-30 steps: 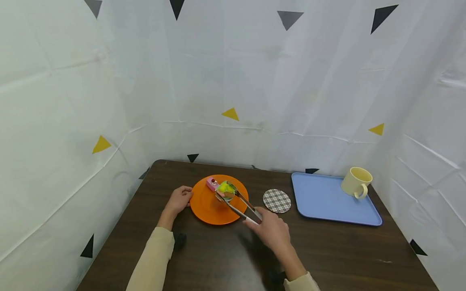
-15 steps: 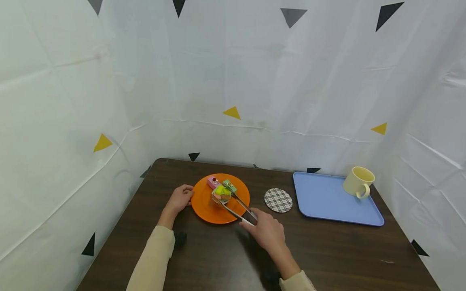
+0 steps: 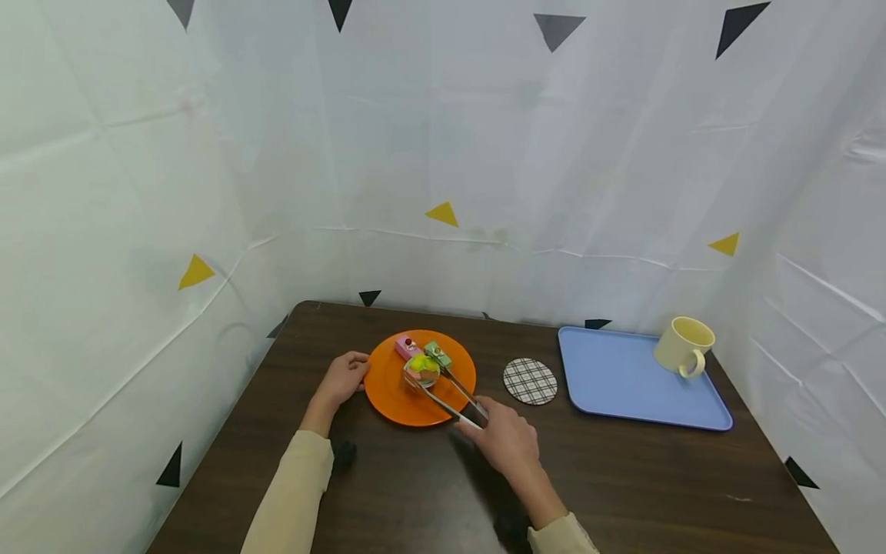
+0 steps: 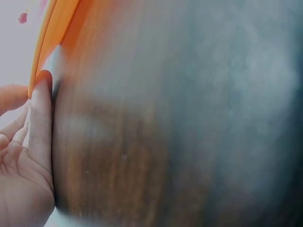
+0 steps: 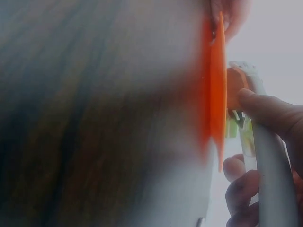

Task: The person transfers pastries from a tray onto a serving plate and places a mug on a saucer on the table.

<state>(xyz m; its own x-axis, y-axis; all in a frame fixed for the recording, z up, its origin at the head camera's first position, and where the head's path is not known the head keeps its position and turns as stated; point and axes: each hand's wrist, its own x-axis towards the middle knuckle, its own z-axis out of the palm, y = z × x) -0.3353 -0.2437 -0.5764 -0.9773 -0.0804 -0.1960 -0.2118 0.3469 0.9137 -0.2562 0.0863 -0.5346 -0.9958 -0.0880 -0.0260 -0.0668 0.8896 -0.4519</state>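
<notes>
An orange plate [image 3: 394,400] lies on the dark wooden table, its left rim pinched between the thumb and fingers of my left hand [image 3: 342,378]. The left wrist view shows the rim between thumb and finger. My right hand [image 3: 508,438] grips metal tongs [image 3: 446,404], which reach over the plate from the right. Their tips stand either side of a small toy cake with a yellow top [image 3: 424,365]; whether they squeeze it I cannot tell. Behind it on the plate sit a pink toy cake with a red cherry [image 3: 407,347] and a green toy cake [image 3: 439,354].
A round checked coaster [image 3: 530,382] lies right of the plate. Farther right is a blue tray [image 3: 637,385] with a yellow mug [image 3: 684,346] at its back right corner. White curtains [image 3: 484,154] close off the back and sides of the table.
The tongs with the yellow-topped cake have shifted slightly left and down onto the plate, uncovering the green cake. My left hand stays at the rim. In the last half second almost nothing moves.
</notes>
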